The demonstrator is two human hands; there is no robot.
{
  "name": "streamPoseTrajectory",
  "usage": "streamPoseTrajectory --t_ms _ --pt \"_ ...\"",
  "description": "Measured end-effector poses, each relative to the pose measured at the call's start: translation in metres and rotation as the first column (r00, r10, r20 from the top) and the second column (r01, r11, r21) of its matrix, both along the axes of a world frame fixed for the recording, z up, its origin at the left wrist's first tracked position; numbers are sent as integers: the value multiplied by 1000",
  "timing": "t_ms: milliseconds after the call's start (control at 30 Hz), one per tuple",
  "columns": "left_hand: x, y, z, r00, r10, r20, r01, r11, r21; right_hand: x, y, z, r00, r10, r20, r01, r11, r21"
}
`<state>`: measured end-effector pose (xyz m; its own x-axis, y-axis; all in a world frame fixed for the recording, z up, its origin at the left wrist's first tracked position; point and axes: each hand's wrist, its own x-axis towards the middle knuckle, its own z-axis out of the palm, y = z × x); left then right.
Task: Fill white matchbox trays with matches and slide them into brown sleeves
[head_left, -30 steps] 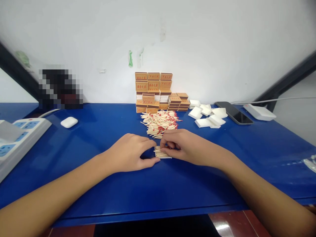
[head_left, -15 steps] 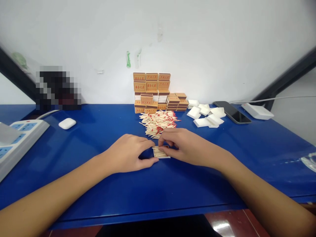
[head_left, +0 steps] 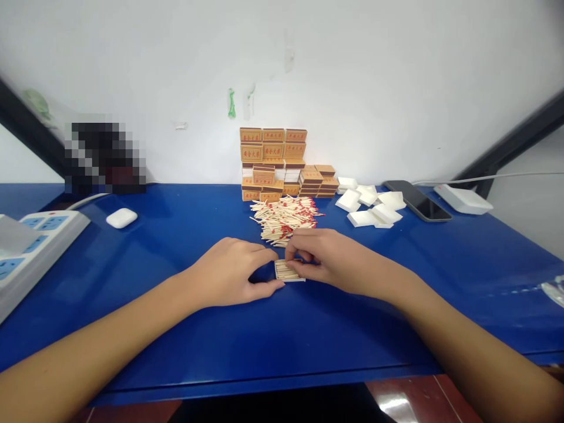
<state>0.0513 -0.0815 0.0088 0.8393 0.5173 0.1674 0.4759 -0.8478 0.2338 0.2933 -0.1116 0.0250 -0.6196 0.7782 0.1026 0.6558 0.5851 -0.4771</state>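
Note:
A small white matchbox tray (head_left: pixel 294 281) lies on the blue table, filled with wooden matches (head_left: pixel 284 271) set lengthwise. My left hand (head_left: pixel 233 271) steadies the tray's left end between thumb and index finger. Over the tray's right part, my right hand (head_left: pixel 332 258) has its fingers in a pinch at the matches, covering their far ends. Just behind the hands is a loose pile of red-tipped matches (head_left: pixel 284 220).
Stacked matchboxes (head_left: pixel 273 151) stand against the wall behind the pile. Several white trays (head_left: pixel 363 218) lie to their right, beside a phone (head_left: pixel 418 201) and a white box (head_left: pixel 462 198). At left are a power strip (head_left: pixel 73 226) and a white earbud case (head_left: pixel 121 218).
The matches in the tray lie straighter and flatter than before. Both hands keep nearly the same place; the whole view has shifted slightly.

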Motion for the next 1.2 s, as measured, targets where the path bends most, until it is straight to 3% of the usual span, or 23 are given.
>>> streamPoseTrajectory --t_ms 267,567,1200 --pt "0 0 0 1000 1 -8 -1 1000 7 -2 -1 4 999 -7 32 6 1000 24" --pt "0 0 0 1000 -15 -6 15 1000 -3 -3 0 2 1000 10 -9 -10 999 -44" --pt "0 0 1 1000 -7 -11 7 1000 1 -3 -1 2 1000 -6 10 6 998 65"
